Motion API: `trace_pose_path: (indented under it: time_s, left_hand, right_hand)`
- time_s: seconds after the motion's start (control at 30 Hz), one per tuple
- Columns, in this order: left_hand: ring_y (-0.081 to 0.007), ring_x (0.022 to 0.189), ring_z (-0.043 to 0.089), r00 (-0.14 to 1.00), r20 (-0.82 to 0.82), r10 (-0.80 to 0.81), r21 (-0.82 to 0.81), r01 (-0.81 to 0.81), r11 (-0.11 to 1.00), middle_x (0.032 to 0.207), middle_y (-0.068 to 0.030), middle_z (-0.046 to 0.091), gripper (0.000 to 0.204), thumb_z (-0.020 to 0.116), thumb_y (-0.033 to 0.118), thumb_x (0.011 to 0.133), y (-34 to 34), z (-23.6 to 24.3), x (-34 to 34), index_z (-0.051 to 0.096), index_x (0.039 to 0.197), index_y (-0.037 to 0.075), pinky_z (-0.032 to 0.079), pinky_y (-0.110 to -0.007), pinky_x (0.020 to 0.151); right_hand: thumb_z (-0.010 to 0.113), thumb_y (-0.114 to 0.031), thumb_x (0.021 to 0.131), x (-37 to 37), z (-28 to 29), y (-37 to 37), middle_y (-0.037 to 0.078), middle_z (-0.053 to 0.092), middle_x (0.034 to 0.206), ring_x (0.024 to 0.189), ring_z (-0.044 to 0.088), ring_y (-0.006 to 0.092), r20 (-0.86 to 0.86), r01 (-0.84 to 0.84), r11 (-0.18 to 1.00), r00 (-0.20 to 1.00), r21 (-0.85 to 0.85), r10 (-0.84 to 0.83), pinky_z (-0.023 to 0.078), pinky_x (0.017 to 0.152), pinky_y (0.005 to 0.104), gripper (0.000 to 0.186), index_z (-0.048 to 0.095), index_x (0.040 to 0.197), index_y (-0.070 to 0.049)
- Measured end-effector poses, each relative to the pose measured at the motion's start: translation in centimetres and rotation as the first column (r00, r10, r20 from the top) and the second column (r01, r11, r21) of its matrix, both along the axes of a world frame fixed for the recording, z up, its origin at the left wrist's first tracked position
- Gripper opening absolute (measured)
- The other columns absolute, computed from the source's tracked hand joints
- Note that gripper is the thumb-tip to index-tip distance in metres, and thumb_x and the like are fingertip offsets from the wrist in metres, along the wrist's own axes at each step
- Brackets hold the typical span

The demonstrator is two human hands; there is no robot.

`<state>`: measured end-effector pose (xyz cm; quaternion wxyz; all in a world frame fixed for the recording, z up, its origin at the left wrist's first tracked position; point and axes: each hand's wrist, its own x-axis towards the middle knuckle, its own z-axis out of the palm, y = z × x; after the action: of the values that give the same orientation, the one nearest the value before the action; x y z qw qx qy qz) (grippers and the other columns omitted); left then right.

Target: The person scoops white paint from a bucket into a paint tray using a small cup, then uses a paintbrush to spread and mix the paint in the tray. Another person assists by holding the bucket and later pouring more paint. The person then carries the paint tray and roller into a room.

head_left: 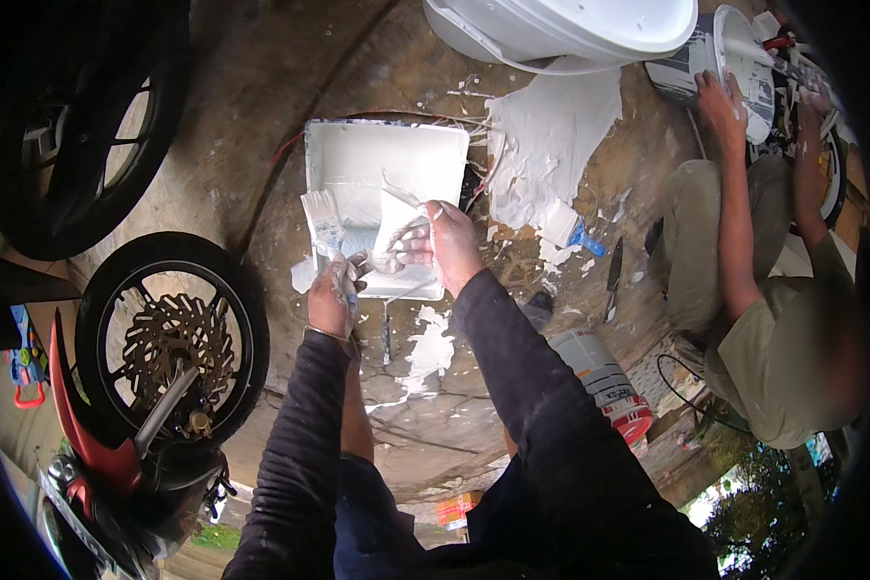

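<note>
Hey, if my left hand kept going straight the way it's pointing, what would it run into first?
Beyond the paintbrush already in your left hand, most likely the white tray, though its height above the tray is hard to judge.

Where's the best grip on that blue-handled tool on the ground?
Take the blue-handled tool by its handle, probably from above and the right: it lies with the handle pointing right, unobstructed, while the broad head is coated white.
</note>
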<state>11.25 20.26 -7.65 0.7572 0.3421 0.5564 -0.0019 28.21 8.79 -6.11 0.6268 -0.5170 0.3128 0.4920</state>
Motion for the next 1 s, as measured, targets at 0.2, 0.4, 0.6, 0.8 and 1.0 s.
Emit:
trace_pose_path:
  time_s: [0.2, 0.4, 0.6, 0.8, 1.0]
  left_hand:
    - [-0.0235, 0.092, 0.065, 0.999, -0.043, -0.004, -0.021, 0.003, 1.0, 0.114, -0.0203, 0.064, 0.033, 0.045, 0.029, 0.1, 0.7, -2.1, -0.4, 0.054, 0.079, 0.005, 0.047, -0.028, 0.069]
    - [-0.0232, 0.092, 0.066, 0.997, -0.062, 0.034, -0.074, -0.039, 0.996, 0.113, -0.0205, 0.064, 0.032, 0.044, 0.028, 0.1, 0.4, -1.2, 0.0, 0.056, 0.081, 0.004, 0.047, -0.027, 0.068]
    - [-0.0242, 0.101, 0.063, 0.997, -0.012, -0.07, -0.103, 0.068, 0.992, 0.117, -0.0172, 0.062, 0.032, 0.042, 0.03, 0.101, 0.4, -1.7, -0.5, 0.055, 0.108, 0.002, 0.046, -0.03, 0.077]
    - [-0.024, 0.098, 0.064, 0.996, -0.024, -0.085, -0.135, 0.081, 0.987, 0.119, -0.0177, 0.062, 0.03, 0.042, 0.03, 0.101, 0.1, -1.7, -0.1, 0.055, 0.106, 0.003, 0.046, -0.03, 0.076]
    - [-0.024, 0.097, 0.065, 0.998, -0.027, -0.065, -0.146, 0.06, 0.987, 0.117, -0.018, 0.063, 0.032, 0.042, 0.031, 0.101, -0.4, -2.4, -0.2, 0.055, 0.105, 0.003, 0.045, -0.031, 0.076]
  right_hand:
    - [0.05, -0.028, 0.094, -0.2, -1.7, 0.8, 0.011, 0.06, 0.081, 0.063, 0.066, 0.0226, 0.011, -0.013, 0.999, 1.0, -0.053, 0.014, 0.057, 0.051, 0.0348, 0.029, 0.053, 0.103, -0.001]
    - [0.049, -0.033, 0.095, 0.4, -1.9, 0.8, 0.014, 0.061, 0.085, 0.066, 0.065, 0.0247, -0.053, -0.054, 0.995, 0.997, -0.09, 0.049, 0.059, 0.056, 0.0388, 0.037, 0.05, 0.115, -0.002]
    - [0.049, -0.031, 0.095, 0.7, -1.7, 0.6, 0.014, 0.064, 0.076, 0.057, 0.066, 0.0248, -0.063, -0.018, 0.992, 0.998, -0.125, 0.01, 0.057, 0.049, 0.037, 0.031, 0.052, 0.1, -0.001]
    - [0.048, -0.032, 0.096, 1.1, -1.4, 0.2, 0.016, 0.065, 0.078, 0.058, 0.066, 0.0258, -0.083, -0.018, 0.988, 0.997, -0.152, 0.005, 0.057, 0.05, 0.0381, 0.032, 0.052, 0.1, 0.0]
    - [0.048, -0.032, 0.096, 1.0, -2.0, -0.2, 0.016, 0.065, 0.078, 0.059, 0.067, 0.0259, -0.073, -0.055, 0.984, 0.996, -0.168, 0.043, 0.057, 0.052, 0.0382, 0.033, 0.052, 0.1, 0.001]
